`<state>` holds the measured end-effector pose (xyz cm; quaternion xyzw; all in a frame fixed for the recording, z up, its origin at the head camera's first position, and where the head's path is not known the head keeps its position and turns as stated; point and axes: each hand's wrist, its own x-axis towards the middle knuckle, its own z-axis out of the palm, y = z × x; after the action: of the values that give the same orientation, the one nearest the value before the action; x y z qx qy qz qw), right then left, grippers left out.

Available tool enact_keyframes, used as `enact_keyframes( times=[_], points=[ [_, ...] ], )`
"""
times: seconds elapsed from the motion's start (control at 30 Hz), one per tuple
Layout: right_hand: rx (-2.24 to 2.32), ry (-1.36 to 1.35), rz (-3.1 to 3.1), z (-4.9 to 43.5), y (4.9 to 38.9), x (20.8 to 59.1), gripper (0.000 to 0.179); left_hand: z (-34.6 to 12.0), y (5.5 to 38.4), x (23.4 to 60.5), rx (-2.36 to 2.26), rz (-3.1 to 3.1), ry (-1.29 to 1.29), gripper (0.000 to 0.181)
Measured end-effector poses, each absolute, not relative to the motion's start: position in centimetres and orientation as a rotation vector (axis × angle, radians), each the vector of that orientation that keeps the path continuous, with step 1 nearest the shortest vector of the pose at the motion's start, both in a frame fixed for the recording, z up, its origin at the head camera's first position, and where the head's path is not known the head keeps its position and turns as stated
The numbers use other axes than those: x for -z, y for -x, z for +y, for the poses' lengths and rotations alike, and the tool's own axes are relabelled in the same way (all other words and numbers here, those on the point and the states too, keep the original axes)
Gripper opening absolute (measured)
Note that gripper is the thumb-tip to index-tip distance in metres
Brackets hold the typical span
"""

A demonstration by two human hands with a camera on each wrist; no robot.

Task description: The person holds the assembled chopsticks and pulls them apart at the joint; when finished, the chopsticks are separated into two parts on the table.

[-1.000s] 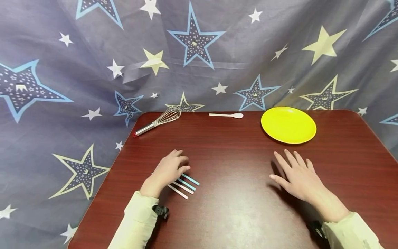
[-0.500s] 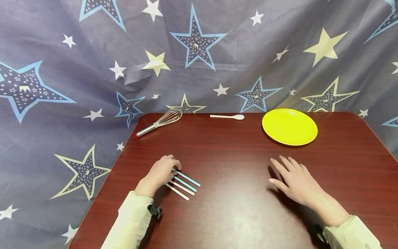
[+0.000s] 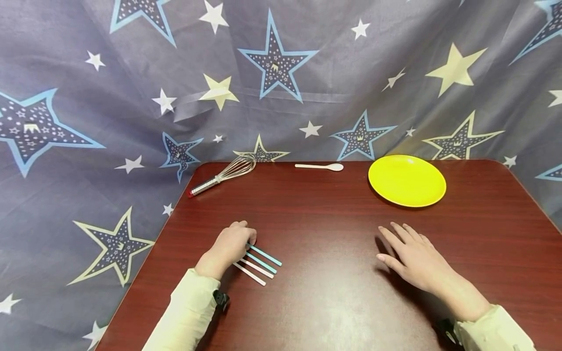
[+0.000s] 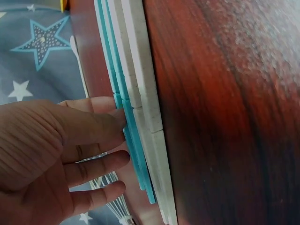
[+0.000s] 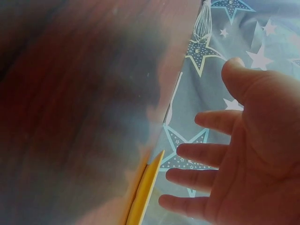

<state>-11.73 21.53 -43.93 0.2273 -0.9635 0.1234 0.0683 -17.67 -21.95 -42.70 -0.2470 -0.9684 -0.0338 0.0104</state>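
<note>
Two blue chopsticks [image 3: 266,254] and two white chopsticks [image 3: 256,273] lie side by side on the table. My left hand [image 3: 230,246] is at their far-left ends, with its fingers bent. In the left wrist view, the thumb [image 4: 117,121] and index finger pinch the outer blue chopstick [image 4: 136,159]; the index fingertip is partly hidden behind it. The other fingers [image 4: 108,166] are loosely bent beside the chopsticks. My right hand [image 3: 414,258] is held palm down over the right side, fingers spread, touching nothing, near the yellow plate [image 3: 407,181].
A wire whisk [image 3: 224,174] with a metal handle lies at the back left of the brown table [image 3: 325,234]. A white spoon [image 3: 319,166] lies along the back edge. A grey star-patterned cloth [image 3: 281,117] hangs behind and to the left.
My left hand has lowered onto the chopsticks and its thumb and fingers have drawn together there. The right hand has moved back slightly from the plate.
</note>
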Motion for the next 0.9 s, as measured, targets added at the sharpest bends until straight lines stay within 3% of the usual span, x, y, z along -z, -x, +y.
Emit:
enact_keyframes(
  times=[0.9],
  points=[
    [-0.402,-0.699,-2.872,21.3,11.7,44.4,0.072,-20.7,17.2,41.9,-0.003,-3.022,0.821,0.030]
  ],
)
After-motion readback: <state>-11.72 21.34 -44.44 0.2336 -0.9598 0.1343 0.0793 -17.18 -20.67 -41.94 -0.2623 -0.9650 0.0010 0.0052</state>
